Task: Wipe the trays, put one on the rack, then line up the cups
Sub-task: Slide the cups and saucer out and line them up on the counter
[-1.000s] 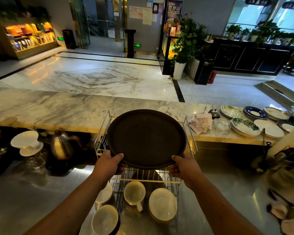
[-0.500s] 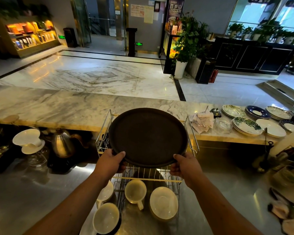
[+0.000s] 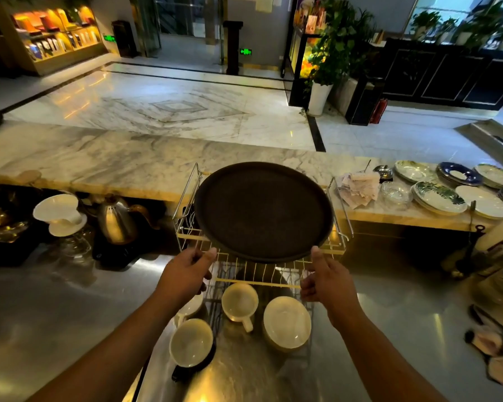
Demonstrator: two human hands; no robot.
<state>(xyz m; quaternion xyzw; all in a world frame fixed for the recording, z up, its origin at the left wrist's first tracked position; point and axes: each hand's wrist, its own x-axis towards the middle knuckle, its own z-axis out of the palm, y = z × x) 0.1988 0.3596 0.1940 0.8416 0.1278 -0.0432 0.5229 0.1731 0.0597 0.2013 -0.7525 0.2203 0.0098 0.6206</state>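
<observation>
Head cam is looking down over a steel counter [image 3: 70, 300] at a wire rack [image 3: 336, 216], and the big round dark tray [image 3: 263, 211] is sitting on the rack's top tier, tilted a bit so its near edge is hanging over the front wires. The left hand [image 3: 186, 274] is hovering at the tray's near-left edge with the fingers [image 3: 206, 275] curled loosely and the thumb pointing up at the rim; can't really tell if it's touching or just off it. The right hand [image 3: 327, 278] is doing the same at the near-right edge, thumb sticking up against the rim, other fingers bent and slightly spread, not clamped on anything as far as the view is showing.

Under the top tier, the cups are sitting mouth-up-ish toward the camera: one cup [image 3: 240, 303] with a handle in the middle, a bowl [image 3: 286, 322] just right of it, another cup [image 3: 190, 342] lower left in front of the rack, and one more partly hiding behind the left wrist.

Off to the left a kettle [image 3: 115, 220] is standing near a white dripper [image 3: 60, 213]. On the marble ledge [image 3: 114, 166] to the right, plates [image 3: 439, 197] are stacking up beside a pile of receipts [image 3: 359, 188].
</observation>
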